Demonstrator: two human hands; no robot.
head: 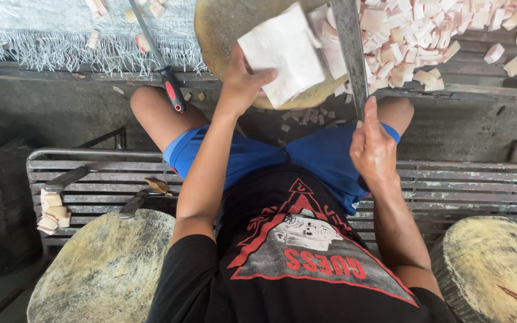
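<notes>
Looking straight down. Left hand [240, 84] pressed onto a big white slab [285, 54], fingers [264, 76] wrapped over its near edge, pinning it flat on the round chopping block [222, 27] so it cannot slide under the blade. Right hand [373, 149] clenched tight round the handle of a long cleaver [349, 48], thumb laid along the spine for control, blade running away from the fingers and standing just right of the slab, edge against the cut stack there. Beyond the blade, past the right-hand fingers, a heap of small white cubes [426, 36], far too many to count, pushed clear of the cutting spot onto the desk [486, 90]. Far left of the left-hand fingers, one red-and-black-handled sharpening steel [164, 72] lying slantwise on a fringed cloth [49, 36], parked within reach. Scattered offcuts on that cloth, about five showing. Nearer the body, a slatted metal bench [91, 173] carrying two more knives [67, 178], plus a small stack of roughly four pale chunks [52, 212] at its left end. Round wooden blocks in all: three — one in use, two spare blocks [106, 269] low at either side.
</notes>
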